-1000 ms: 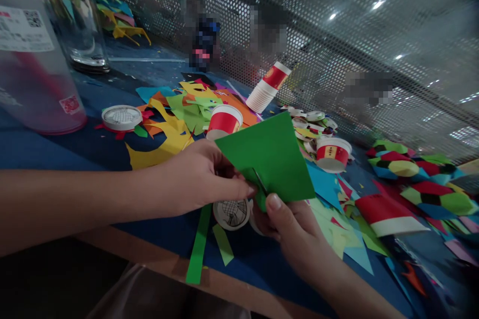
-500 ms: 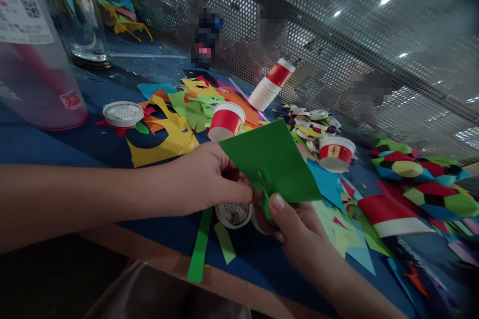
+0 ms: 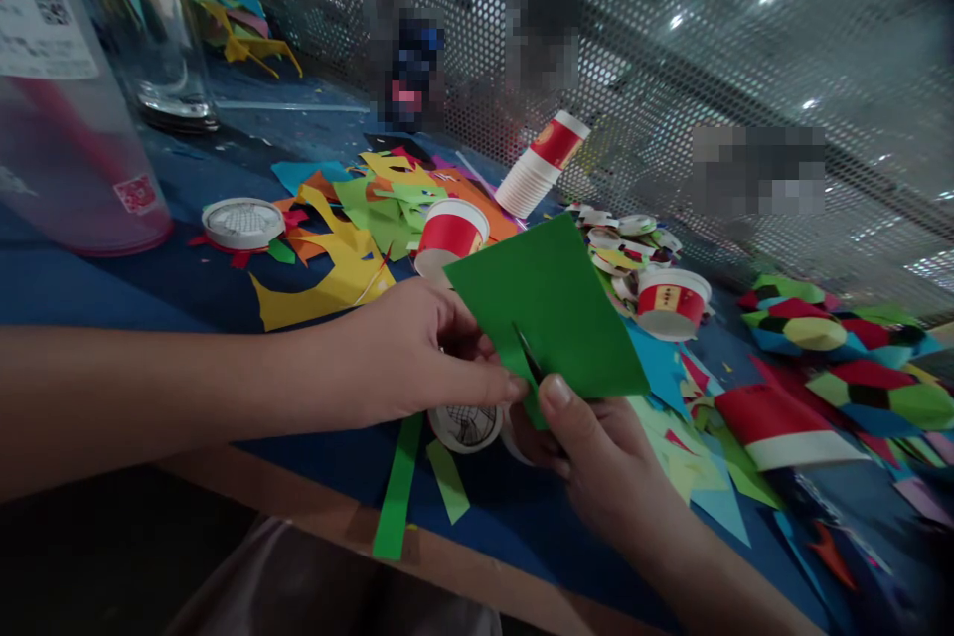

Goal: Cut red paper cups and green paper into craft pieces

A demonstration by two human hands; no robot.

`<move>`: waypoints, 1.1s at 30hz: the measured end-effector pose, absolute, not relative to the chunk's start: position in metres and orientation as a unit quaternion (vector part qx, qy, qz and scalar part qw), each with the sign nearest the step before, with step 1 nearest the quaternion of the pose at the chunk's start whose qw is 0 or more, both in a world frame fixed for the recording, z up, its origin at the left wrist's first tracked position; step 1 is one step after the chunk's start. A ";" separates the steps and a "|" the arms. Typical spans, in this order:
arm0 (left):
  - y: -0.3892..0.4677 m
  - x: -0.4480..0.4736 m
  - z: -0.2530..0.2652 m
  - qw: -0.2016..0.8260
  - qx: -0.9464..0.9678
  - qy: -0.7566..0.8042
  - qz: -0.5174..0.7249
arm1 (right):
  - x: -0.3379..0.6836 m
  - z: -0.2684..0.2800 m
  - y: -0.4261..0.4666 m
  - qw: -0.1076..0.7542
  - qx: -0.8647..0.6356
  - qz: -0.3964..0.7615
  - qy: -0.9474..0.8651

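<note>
A green sheet of paper (image 3: 552, 308) is held up in front of me, tilted, with a narrow slit running inward from its lower edge. My left hand (image 3: 439, 348) has curled fingers, and its thumb and fingertips close on the paper beside the slit. On the other side of the slit, my right hand (image 3: 596, 437) pinches the lower edge, thumb on top and fingers underneath. Whether a blade lies in the dark slit I cannot tell. Below the hands, a round white lid (image 3: 466, 425) with a line drawing is partly covered.
A green strip (image 3: 398, 492) overhangs the table's front edge. Colourful paper scraps (image 3: 335, 268) spread behind my hands, with red-and-white paper cups (image 3: 451, 234) and a leaning cup stack (image 3: 541, 164). A plastic cup (image 3: 81, 149) and a glass jar (image 3: 160, 40) stand left; patchwork paper pieces (image 3: 872, 397) lie right.
The green sheet has risen slightly and shifted right in my hands. Its slit looks longer and wider, and my left thumb tip has moved a little to the right.
</note>
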State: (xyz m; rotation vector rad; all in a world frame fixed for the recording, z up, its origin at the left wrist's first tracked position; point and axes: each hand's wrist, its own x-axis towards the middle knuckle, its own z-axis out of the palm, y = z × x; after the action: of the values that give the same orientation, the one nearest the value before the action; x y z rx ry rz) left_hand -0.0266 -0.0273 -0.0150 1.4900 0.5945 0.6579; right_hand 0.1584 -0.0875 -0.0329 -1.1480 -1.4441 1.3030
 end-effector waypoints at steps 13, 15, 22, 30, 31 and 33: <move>-0.029 -0.032 -0.007 0.494 0.749 0.283 0.339 | 0.157 -0.029 -0.086 0.467 -0.449 0.573 -0.502; -0.029 -0.031 -0.008 0.483 0.756 0.289 0.333 | 0.157 -0.030 -0.087 0.466 -0.446 0.579 -0.499; -0.028 -0.028 -0.008 0.436 0.783 0.317 0.310 | 0.159 -0.029 -0.088 0.487 -0.456 0.568 -0.483; -0.027 -0.027 -0.008 0.449 0.779 0.299 0.319 | 0.157 -0.028 -0.091 0.485 -0.507 0.532 -0.475; -0.027 -0.027 -0.008 0.455 0.775 0.300 0.318 | 0.156 -0.029 -0.091 0.487 -0.517 0.526 -0.468; -0.027 -0.026 -0.007 0.468 0.768 0.303 0.315 | 0.157 -0.030 -0.091 0.496 -0.531 0.516 -0.454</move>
State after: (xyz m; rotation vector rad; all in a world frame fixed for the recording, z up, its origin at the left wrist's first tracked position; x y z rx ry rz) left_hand -0.0263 -0.0274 -0.0072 1.8825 0.7439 0.7721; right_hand 0.1567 -0.0914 -0.0299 -1.2858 -1.1009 1.2491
